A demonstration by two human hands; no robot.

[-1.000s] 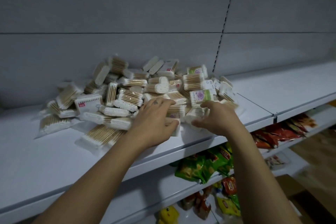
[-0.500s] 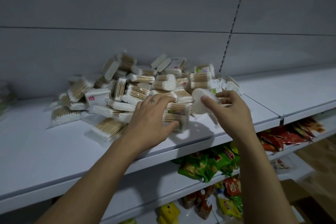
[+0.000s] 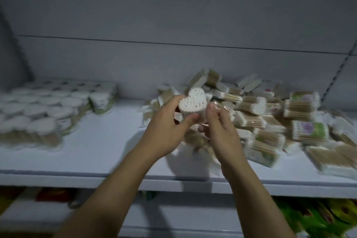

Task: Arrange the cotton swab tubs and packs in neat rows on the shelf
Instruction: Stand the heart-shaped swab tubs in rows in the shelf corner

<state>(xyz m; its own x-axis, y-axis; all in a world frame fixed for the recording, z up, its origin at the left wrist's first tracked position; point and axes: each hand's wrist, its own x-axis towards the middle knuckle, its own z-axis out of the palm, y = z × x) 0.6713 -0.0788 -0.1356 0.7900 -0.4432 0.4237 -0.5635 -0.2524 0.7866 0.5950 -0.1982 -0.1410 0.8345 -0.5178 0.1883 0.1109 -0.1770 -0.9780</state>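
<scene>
head view: only view, motion-blurred, dim light
left hand (image 3: pixel 164 129): gripped the heart-shaped tub (image 3: pixel 192 102); thumb across its near side, fingers curled round its left side
right hand (image 3: pixel 220 130): back of hand faced the camera, thumb tip right at the tub's right edge, other fingers curled under; real grip or not, could not tell, contact was blurred
heart-shaped tub: held up above the shelf (image 3: pixel 96 150), white swab tips facing the camera, between both hands, in front of the heap's left end
heap of packs (image 3: pixel 270 120): loose pile of swab tubs and packs on the right part of the shelf, lying at all angles, against the back panel (image 3: pixel 173 15); wooden sticks and white tips showed through the wraps
green-labelled pack (image 3: pixel 309 130): in the heap's right part, label toward the camera, print unreadable
arranged rows (image 3: pixel 48 106): swab tubs stood upright in tidy rows on the shelf's left part, well apart from the heap, a bare strip of shelf between them
lower shelf (image 3: pixel 173 216): under the forearms
snack bags (image 3: pixel 318 216): green and yellow, at the lower shelf's right
red packets (image 3: pixel 52 194): blurred, at the lower shelf's left
</scene>
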